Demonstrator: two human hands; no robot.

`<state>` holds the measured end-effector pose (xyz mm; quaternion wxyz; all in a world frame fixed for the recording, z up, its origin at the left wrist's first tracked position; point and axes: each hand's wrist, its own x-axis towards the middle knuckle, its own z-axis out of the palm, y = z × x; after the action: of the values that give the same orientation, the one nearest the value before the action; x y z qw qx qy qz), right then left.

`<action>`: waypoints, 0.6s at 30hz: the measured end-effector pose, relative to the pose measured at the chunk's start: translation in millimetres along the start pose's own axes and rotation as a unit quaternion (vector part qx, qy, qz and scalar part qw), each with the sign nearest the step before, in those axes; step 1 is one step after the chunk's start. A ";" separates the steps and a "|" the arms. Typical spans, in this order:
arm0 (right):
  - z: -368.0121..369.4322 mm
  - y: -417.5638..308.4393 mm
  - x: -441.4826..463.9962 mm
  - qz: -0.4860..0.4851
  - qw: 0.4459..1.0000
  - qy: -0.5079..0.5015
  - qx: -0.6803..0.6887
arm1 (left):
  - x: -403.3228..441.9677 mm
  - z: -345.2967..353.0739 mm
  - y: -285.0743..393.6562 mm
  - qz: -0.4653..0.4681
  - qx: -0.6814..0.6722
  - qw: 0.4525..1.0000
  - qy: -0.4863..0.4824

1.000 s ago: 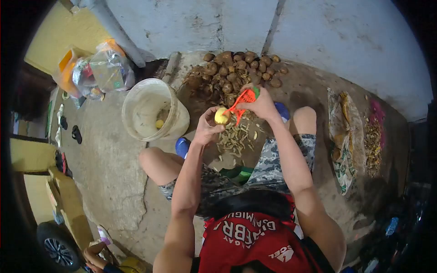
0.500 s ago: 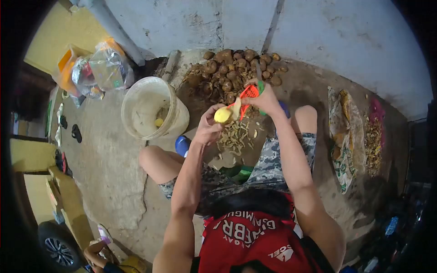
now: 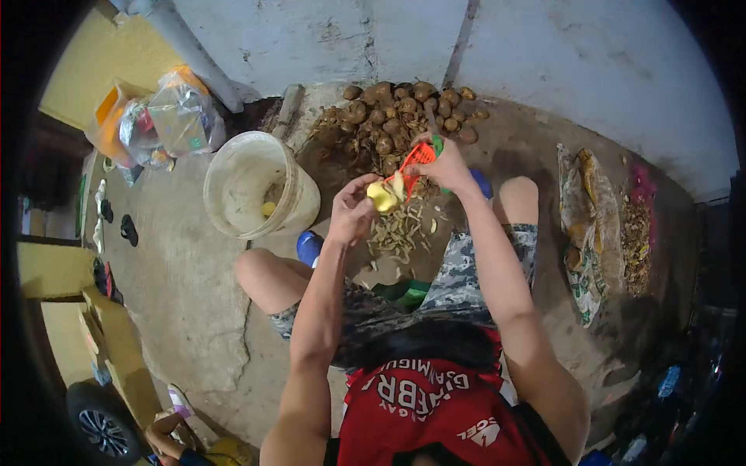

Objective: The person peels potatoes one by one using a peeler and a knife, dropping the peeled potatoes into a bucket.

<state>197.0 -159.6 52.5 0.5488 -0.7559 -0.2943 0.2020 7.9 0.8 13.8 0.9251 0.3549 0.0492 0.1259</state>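
My left hand (image 3: 352, 211) grips a pale yellow, peeled potato (image 3: 381, 197) between thumb and fingers. In my right hand (image 3: 447, 169) is a red-orange vegetable peeler (image 3: 418, 158) with a perforated body, held against the potato's right side. A strip of peel (image 3: 399, 185) stands up where the two meet. Beside my right fingers shows a green piece (image 3: 437, 144), and a grey blade-like strip (image 3: 430, 118) extends beyond it; whether they join is unclear. Below my hands lies a heap of peelings (image 3: 399, 233). Unpeeled brown potatoes (image 3: 385, 124) are piled ahead, by the wall.
A white bucket (image 3: 301, 203) stands at left with a yellow potato (image 3: 268, 209) inside. Plastic bags (image 3: 183, 116) sit at upper left. Flattened sacks (image 3: 594, 233) and scraps (image 3: 637, 241) lie at right. A wheel (image 3: 102, 423) and another person's arm (image 3: 165, 439) appear at lower left.
My right hand and the peeler have shifted slightly left and down along the potato. The potato has turned a little in my left hand, which keeps its grip.
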 end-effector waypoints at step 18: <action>-7.7 3.1 -6.8 0.030 0.993 0.113 -0.013 | 2.9 0.3 1.4 0.006 0.017 0.994 0.112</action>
<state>197.5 -170.3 51.9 0.5625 -0.7892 -0.2105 0.1278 10.5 2.4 14.9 0.9069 0.3545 0.1522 0.1695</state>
